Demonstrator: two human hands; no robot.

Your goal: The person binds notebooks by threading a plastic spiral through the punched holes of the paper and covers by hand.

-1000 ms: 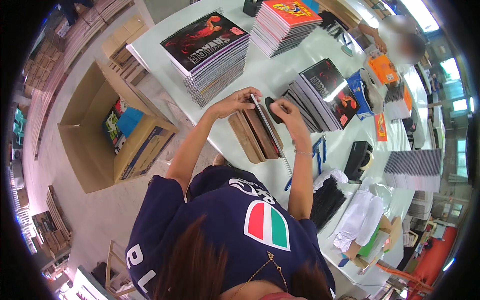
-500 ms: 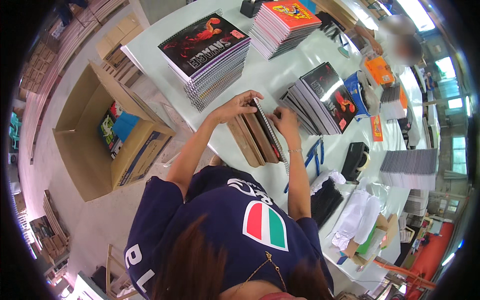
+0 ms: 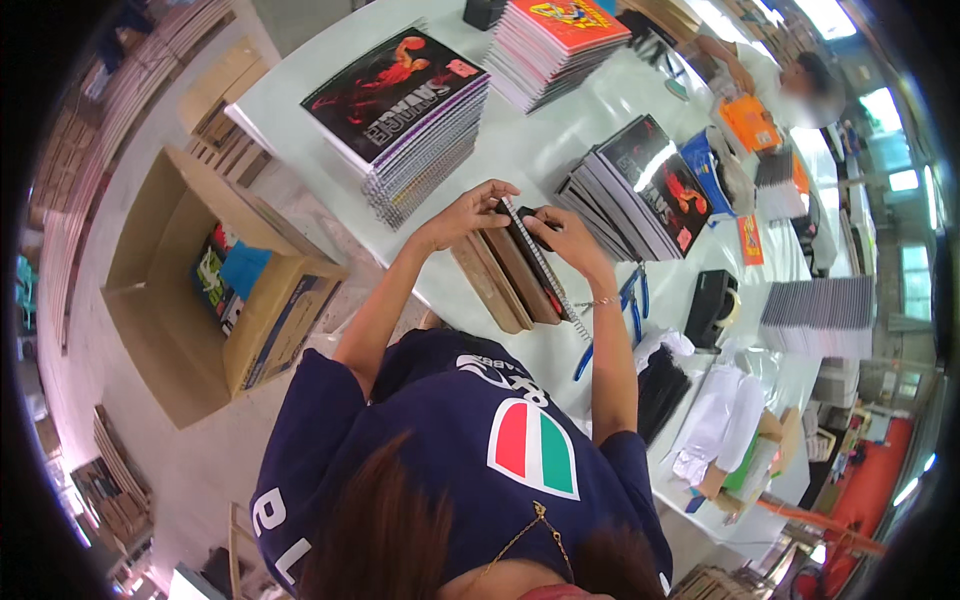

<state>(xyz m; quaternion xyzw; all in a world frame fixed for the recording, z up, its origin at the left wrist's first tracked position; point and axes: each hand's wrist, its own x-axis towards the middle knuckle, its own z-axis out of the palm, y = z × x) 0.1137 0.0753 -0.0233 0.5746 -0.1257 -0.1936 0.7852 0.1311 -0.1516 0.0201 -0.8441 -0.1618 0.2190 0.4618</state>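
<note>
A dark-covered notebook [image 3: 552, 285] stands on edge with its pale wire coil facing up. It leans against a brown wooden block holder [image 3: 490, 285] at the near table edge. My left hand [image 3: 470, 214] is closed on the coil's far end, thumb and fingers pinching there. My right hand [image 3: 570, 243] is closed on the same notebook from the right side, fingers curled near its far end. Blue-handled pliers [image 3: 637, 297] lie beside my right wrist, partly hidden by the forearm.
Spiral notebooks [image 3: 395, 95] are piled at back left, beside an orange-covered stack [image 3: 565, 25]. Black-covered books [image 3: 650, 185] lean in a pile to the right. Farther right are a tape dispenser [image 3: 712, 305] and a thin black bundle [image 3: 660, 395]. An open carton [image 3: 180, 300] stands left; another person [image 3: 765, 85] works across.
My right hand has shifted slightly left and toward the coil's far end. The left hand keeps its pinch. The whole view has tilted slightly.
</note>
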